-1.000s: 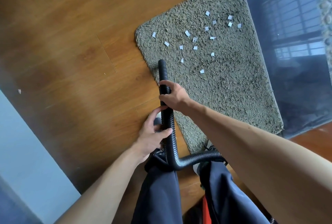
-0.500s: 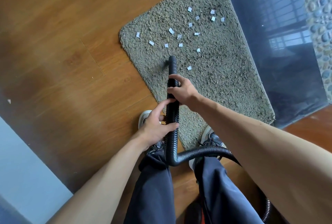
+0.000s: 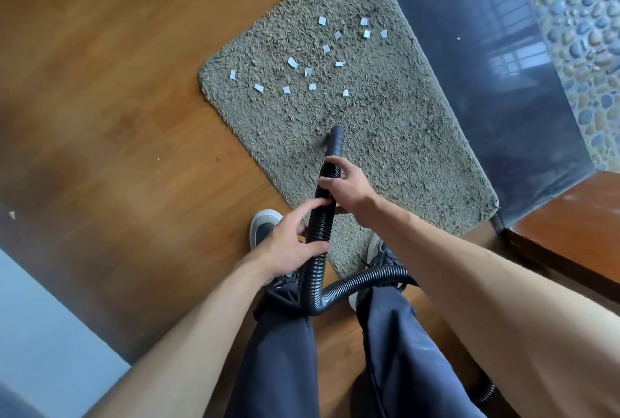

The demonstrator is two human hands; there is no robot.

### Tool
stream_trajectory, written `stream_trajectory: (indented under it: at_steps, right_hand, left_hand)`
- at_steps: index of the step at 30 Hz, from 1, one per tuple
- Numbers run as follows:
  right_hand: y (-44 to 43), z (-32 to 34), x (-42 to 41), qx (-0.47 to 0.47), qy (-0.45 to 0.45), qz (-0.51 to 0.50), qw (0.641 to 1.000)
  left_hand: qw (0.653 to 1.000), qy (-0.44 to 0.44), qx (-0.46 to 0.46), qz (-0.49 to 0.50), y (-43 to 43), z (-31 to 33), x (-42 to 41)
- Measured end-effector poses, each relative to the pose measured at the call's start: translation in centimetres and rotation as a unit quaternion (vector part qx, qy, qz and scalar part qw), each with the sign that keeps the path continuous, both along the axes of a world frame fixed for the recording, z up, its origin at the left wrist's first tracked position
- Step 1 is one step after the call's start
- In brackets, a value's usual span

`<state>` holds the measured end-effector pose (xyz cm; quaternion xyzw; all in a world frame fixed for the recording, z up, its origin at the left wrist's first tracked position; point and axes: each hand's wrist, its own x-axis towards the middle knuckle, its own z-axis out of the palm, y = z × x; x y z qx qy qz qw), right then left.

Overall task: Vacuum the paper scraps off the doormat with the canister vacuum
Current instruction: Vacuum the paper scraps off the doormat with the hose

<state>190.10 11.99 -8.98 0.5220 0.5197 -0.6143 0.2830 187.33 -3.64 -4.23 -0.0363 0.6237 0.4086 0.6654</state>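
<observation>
A grey shaggy doormat lies on the wooden floor, with several small white paper scraps scattered over its far half. A black ribbed vacuum hose runs up between my legs, and its smooth nozzle end points down onto the mat's middle, short of the scraps. My right hand grips the hose just behind the nozzle. Lower down, my left hand holds the hose with thumb and fingers curled around it. The canister itself is out of view.
Brown wooden floor spreads to the left. A dark glass door borders the mat's right side, with pebble paving beyond. My shoes stand at the mat's near edge. A pale wall is at lower left.
The nozzle has moved from the mat's left edge onto its middle, and the two nearest scraps are gone. Both hands keep their hold on the hose.
</observation>
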Motion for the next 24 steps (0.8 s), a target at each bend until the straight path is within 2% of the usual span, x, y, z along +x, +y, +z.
stream_trajectory:
  at_steps: [13, 20, 24]
  right_hand:
    - [-1.3, 1.4, 1.9, -0.014, -0.027, -0.087, 0.996]
    - [-1.7, 2.6, 0.3, 0.002, -0.005, -0.078, 0.997]
    - [-0.3, 3.6, -1.4, 0.007, 0.009, -0.068, 0.998]
  left_hand:
    - [0.996, 0.026, 0.015, -0.078, -1.0, 0.5, 0.6]
    - [0.997, 0.037, 0.030, -0.056, -1.7, 1.3, -0.5]
    - [0.992, 0.075, 0.040, -0.093, -0.6, 2.8, -3.0]
